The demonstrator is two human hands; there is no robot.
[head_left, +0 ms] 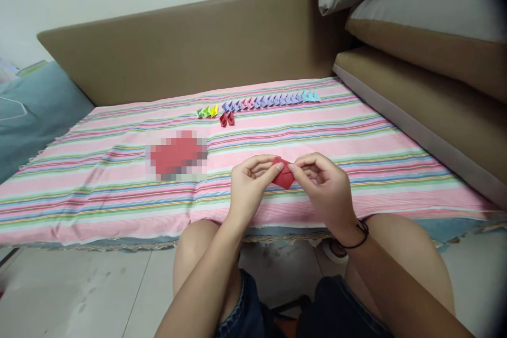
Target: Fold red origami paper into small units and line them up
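Both | left hand (249, 186), right hand (328, 189) | red paper (283, 179) pinched between

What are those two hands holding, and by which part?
A small red folded paper, pinched between both hands: the left hand grips its left edge, the right hand its right edge.

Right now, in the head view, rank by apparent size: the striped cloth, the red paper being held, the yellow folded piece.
1. striped cloth
2. red paper
3. yellow folded piece; farther away, so less sure
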